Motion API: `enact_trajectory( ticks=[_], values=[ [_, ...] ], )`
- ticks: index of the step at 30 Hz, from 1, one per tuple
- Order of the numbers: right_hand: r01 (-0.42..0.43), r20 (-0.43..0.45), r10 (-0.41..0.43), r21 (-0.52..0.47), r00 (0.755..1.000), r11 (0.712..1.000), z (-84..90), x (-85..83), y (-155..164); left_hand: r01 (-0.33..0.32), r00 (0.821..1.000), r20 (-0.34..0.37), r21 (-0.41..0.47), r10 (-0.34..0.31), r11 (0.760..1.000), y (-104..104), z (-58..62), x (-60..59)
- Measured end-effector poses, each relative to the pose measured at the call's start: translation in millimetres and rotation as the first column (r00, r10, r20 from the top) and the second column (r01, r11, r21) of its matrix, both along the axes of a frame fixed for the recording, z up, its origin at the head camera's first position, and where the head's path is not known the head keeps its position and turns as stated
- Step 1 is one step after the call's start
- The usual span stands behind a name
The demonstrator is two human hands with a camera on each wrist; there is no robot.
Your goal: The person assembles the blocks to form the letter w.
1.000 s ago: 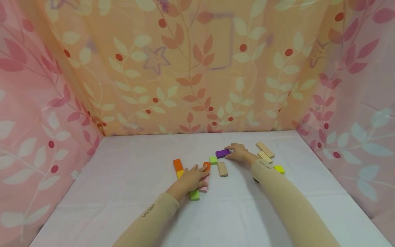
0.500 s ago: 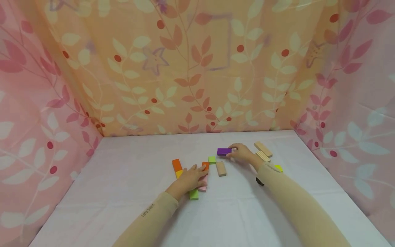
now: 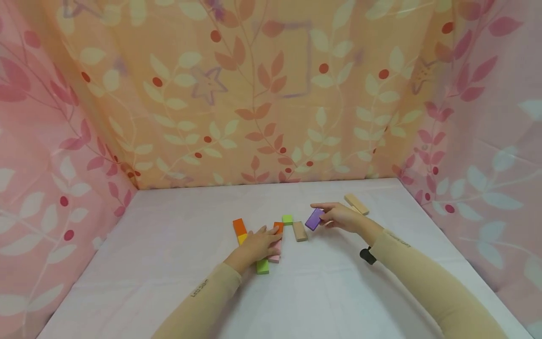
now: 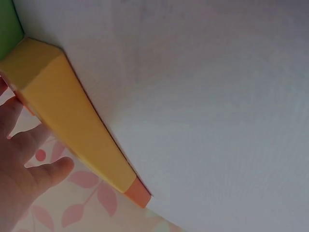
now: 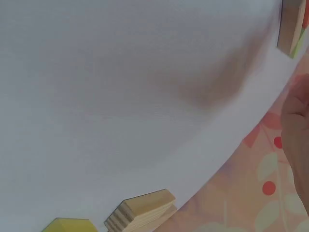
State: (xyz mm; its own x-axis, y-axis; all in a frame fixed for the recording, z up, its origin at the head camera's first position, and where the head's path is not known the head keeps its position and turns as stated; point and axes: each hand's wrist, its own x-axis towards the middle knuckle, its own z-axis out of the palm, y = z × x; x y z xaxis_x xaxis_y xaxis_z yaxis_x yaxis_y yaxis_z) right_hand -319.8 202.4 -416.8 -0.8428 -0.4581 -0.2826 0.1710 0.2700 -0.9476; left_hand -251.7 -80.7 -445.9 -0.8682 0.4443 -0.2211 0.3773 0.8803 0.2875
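Observation:
My right hand (image 3: pixel 344 218) pinches a purple block (image 3: pixel 314 220) between thumb and fingers, tilted and seemingly lifted off the cloth. Left of it lie a plain wooden block (image 3: pixel 299 231) and a small light green block (image 3: pixel 287 220). My left hand (image 3: pixel 255 247) rests with extended fingers over an orange block (image 3: pixel 278 226) and pink blocks (image 3: pixel 274 253), covering part of them. A green block (image 3: pixel 262 267) shows below that hand. On its left, another orange block (image 3: pixel 239 226) meets a yellow block (image 4: pixel 82 116), which looms large in the left wrist view.
Wooden blocks (image 3: pixel 356 204) lie at the back right, one partly behind my right hand. The right wrist view also shows a ridged wooden piece (image 5: pixel 140 211) and a yellow block (image 5: pixel 70 225). Patterned curtains (image 3: pixel 262 94) border the white table (image 3: pixel 169 226) at back and sides.
My right hand has drawn the purple block nearer and turned it from lying flat to tilted, beside the plain wooden block. The left hand stays on its blocks.

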Motion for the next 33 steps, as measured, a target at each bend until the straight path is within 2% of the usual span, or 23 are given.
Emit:
enact_trajectory(
  ticks=[7, 13, 16, 19, 21, 25, 30, 32, 33],
  values=[
    [-0.077, 0.014, 0.077, 0.046, 0.997, 0.996, -2.5, 16.1, -1, -0.008, 1.0, -0.004, 0.005, 0.008, 1.0, -1, -0.7, 0.2],
    [-0.148, 0.021, 0.146, 0.139, 0.989, 0.979, -9.3, 28.6, -6, 0.001, 1.0, -0.016, -0.017, -0.002, 1.0, 1, -0.7, 0.0],
    [-0.181, -0.017, 0.188, 0.198, 0.982, 0.963, -14.6, 35.9, -11, -0.002, 1.0, -0.014, -0.026, 0.002, 1.0, 2, 0.2, 0.1],
    [-0.191, -0.13, 0.235, 0.286, 0.963, 0.939, -21.3, 43.2, -17, -0.01, 1.0, -0.002, -0.025, 0.01, 1.0, 3, 0.8, 0.3],
    [-0.173, -0.238, 0.268, 0.354, 0.934, 0.919, -24.2, 48.6, -20, -0.015, 1.0, 0.009, -0.023, 0.015, 1.0, 3, 0.4, -0.3],
    [-0.11, -0.423, 0.331, 0.467, 0.843, 0.878, -25.7, 60.7, -22, -0.023, 1.0, 0.019, -0.023, 0.024, 0.999, 4, -0.6, -1.8],
    [-0.079, -0.528, 0.458, 0.59, 0.716, 0.804, -30.1, 74.0, -18, -0.026, 1.0, 0.016, -0.037, 0.026, 0.999, 4, 0.1, -2.4],
    [-0.078, -0.554, 0.499, 0.614, 0.666, 0.786, -32.2, 77.0, -17, -0.025, 1.0, 0.015, -0.046, 0.026, 0.999, 4, 0.2, -2.6],
    [-0.078, -0.564, 0.508, 0.616, 0.651, 0.784, -33.0, 77.8, -17, -0.024, 1.0, 0.013, -0.05, 0.025, 0.998, 4, 0.6, -2.5]
  ],
)
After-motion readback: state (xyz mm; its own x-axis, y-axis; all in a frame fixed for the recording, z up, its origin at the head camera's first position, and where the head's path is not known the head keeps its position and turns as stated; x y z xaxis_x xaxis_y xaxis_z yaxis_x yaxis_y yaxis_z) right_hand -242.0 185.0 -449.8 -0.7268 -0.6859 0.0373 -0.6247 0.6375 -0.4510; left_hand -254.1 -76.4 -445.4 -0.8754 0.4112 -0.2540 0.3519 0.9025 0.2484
